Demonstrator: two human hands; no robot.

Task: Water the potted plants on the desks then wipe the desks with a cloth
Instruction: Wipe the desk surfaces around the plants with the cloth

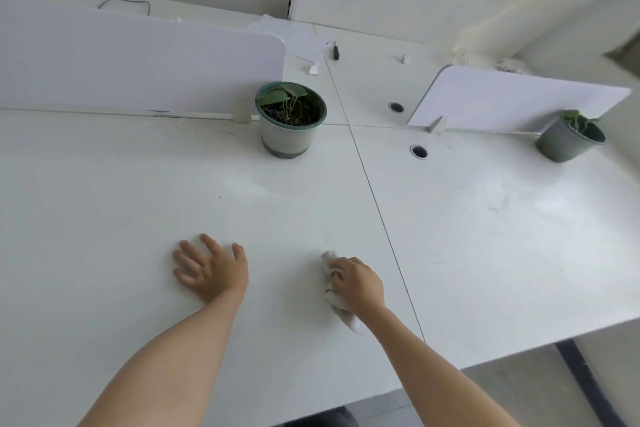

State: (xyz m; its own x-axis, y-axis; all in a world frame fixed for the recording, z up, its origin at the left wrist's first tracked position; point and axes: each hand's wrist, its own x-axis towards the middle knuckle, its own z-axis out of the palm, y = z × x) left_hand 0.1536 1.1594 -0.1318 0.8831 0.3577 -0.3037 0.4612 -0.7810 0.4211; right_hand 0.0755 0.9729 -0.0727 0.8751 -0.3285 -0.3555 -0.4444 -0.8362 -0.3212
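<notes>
The person stands at the near edge of the left desk [121,191] with both arms extended over it. The right hand [358,282] is closed over a bunched white cloth [341,308], fingers curled and pinching it against the surface; part of the cloth trails out beneath the wrist toward the desk edge. The left hand [211,269] lies flat on the desk well to the left of the cloth, fingers spread, holding nothing, apparently bracing. The near pot [290,120] stands at the back of this desk against the divider [138,59], well apart from both hands, with dark soil visible. The second pot [569,139] sits on the right desk [502,218], tilted in this wide view, beside its own divider. No watering vessel is in view, so the work in hand is judged to be wiping. Only the front of the left desk is within easy reach now. Risks: a long forward stroke could carry the cloth into the near pot and tip it, scattering soil over the surface. The trailing end could drag off the front edge. The small wad covers little area, so streaks and missed strips near the seam [377,204] are likely.
</notes>
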